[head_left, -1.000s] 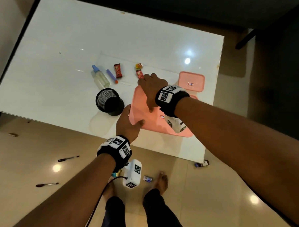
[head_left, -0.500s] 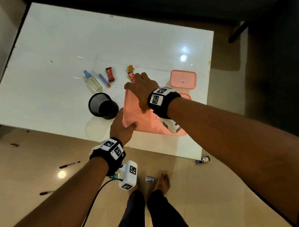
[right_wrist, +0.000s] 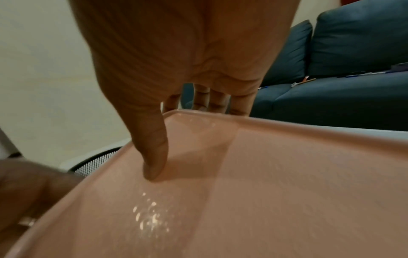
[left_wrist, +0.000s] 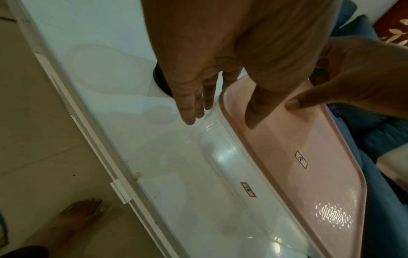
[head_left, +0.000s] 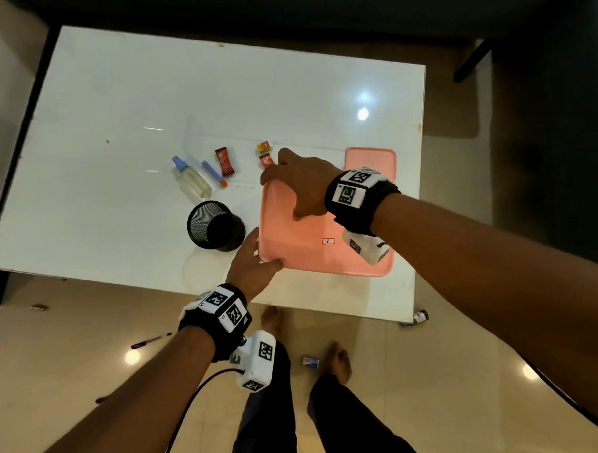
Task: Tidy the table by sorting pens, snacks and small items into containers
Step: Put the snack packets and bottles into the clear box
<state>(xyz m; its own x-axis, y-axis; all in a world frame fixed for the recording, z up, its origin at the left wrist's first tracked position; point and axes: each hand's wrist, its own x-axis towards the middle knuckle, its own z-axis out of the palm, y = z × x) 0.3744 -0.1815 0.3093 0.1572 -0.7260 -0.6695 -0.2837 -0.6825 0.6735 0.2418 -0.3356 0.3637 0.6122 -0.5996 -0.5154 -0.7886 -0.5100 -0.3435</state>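
Plainly both hands, left hand [head_left: 254, 262] and right hand [head_left: 299, 183], grasp the stiff, light pink plastic lid [head_left: 312, 239] by its edges (slick, probably).

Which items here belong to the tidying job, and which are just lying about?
Job: large pink lid gripped by left hand and right hand; mesh pen cup; snack packets; spray bottle; small pink lid.
Lying about: pen on floor.

Small red-framed labels sit on the pink lid [head_left: 312, 239] and clear container [left_wrist: 232, 200], their print illegible.
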